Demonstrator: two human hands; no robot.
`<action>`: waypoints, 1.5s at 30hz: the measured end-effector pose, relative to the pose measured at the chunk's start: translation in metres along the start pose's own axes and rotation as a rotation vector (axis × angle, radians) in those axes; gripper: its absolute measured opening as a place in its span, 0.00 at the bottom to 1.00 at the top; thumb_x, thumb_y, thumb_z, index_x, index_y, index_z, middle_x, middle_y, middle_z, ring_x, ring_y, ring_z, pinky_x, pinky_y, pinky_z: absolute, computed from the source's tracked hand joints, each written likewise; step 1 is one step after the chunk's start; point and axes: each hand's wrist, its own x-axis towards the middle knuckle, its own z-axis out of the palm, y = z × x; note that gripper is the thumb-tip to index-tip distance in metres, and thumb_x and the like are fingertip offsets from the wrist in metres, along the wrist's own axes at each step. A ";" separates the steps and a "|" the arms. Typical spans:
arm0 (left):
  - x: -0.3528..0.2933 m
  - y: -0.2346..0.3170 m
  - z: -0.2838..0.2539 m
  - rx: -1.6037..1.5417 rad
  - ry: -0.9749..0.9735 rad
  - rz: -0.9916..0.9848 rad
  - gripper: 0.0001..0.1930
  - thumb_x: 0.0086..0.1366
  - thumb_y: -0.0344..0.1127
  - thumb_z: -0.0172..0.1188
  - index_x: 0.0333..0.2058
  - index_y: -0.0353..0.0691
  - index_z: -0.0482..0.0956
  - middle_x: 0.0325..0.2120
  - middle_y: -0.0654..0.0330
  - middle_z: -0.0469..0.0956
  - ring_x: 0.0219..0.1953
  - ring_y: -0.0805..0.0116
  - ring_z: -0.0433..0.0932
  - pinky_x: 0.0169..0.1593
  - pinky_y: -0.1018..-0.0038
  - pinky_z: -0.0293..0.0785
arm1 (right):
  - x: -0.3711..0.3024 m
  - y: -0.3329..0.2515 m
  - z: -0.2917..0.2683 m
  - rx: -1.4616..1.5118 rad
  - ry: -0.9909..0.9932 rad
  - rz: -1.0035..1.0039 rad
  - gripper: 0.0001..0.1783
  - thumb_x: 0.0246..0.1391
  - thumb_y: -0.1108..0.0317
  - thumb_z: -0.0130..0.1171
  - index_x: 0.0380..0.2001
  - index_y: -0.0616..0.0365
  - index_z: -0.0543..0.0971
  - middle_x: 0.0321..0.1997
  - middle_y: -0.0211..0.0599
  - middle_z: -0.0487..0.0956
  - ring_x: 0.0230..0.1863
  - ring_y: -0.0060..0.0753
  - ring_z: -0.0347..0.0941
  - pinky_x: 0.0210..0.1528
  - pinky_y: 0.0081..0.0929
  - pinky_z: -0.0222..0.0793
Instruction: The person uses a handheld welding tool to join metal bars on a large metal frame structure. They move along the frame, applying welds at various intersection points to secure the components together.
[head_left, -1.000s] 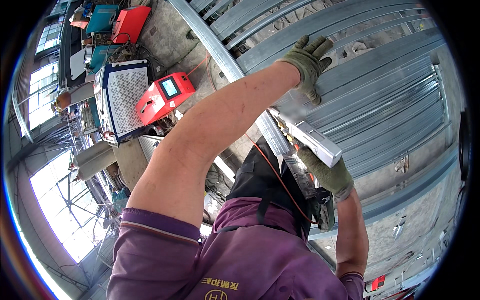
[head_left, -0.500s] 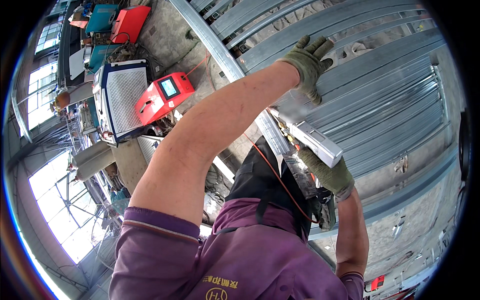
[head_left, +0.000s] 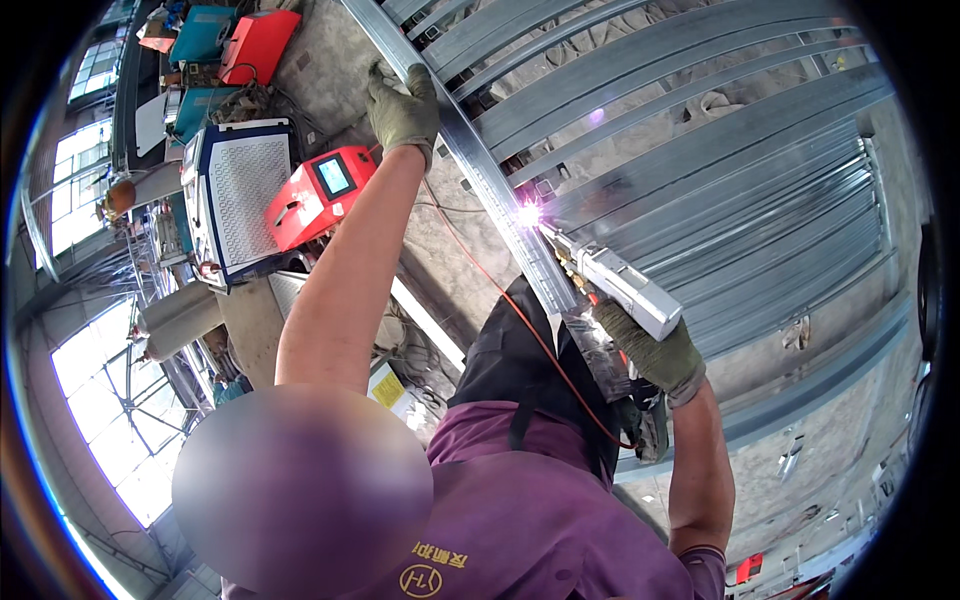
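Note:
My right hand point(head_left: 655, 352), in a green work glove, is closed round a silver-grey handheld welding gun point(head_left: 632, 290). A bright white-violet spark point(head_left: 528, 213) burns at the gun's tip, on the galvanized steel rail point(head_left: 490, 180) where the cross members meet it. Farther up that rail, my gloved left hand point(head_left: 403, 112) grips its outer edge, one digit over the top and the others along the side, partly hidden. Several flat steel cross members point(head_left: 640, 110) run off to the right from the rail.
To the left stand a red machine with a screen point(head_left: 325, 195) and a white-and-blue perforated cabinet point(head_left: 240, 200). An orange cable point(head_left: 510, 300) hangs across my legs. More teal and red machines point(head_left: 260, 45) stand at the upper left, on the concrete floor point(head_left: 330, 75).
My left hand has swung left from above the cross members to the rail's outer edge and taken hold there. A spark has lit at the welding gun's tip; my right hand has barely moved.

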 end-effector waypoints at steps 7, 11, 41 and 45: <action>-0.034 0.007 0.027 -0.231 -0.176 -0.243 0.30 0.81 0.55 0.50 0.66 0.36 0.74 0.55 0.40 0.84 0.60 0.37 0.81 0.64 0.54 0.74 | -0.001 -0.010 -0.004 0.045 0.008 0.186 0.22 0.67 0.65 0.73 0.61 0.60 0.83 0.49 0.34 0.87 0.48 0.23 0.81 0.48 0.26 0.80; -0.034 0.005 0.024 -0.220 -0.180 -0.232 0.26 0.81 0.52 0.50 0.66 0.39 0.75 0.55 0.42 0.85 0.59 0.41 0.82 0.62 0.54 0.74 | -0.003 -0.002 -0.006 0.088 -0.009 0.222 0.24 0.65 0.69 0.74 0.62 0.62 0.82 0.56 0.37 0.87 0.56 0.26 0.85 0.55 0.27 0.83; -0.036 0.007 0.024 -0.234 -0.156 -0.252 0.30 0.80 0.56 0.50 0.67 0.37 0.73 0.55 0.39 0.84 0.60 0.38 0.82 0.64 0.54 0.74 | -0.001 0.002 -0.012 -0.023 -0.047 0.039 0.22 0.66 0.65 0.73 0.60 0.62 0.83 0.52 0.41 0.89 0.52 0.30 0.87 0.50 0.29 0.86; -0.036 0.007 0.025 -0.228 -0.152 -0.244 0.30 0.80 0.55 0.50 0.67 0.37 0.73 0.55 0.39 0.84 0.60 0.38 0.82 0.63 0.53 0.74 | 0.000 0.004 -0.011 -0.031 -0.038 0.045 0.22 0.67 0.64 0.73 0.60 0.62 0.83 0.51 0.41 0.89 0.51 0.29 0.87 0.50 0.28 0.85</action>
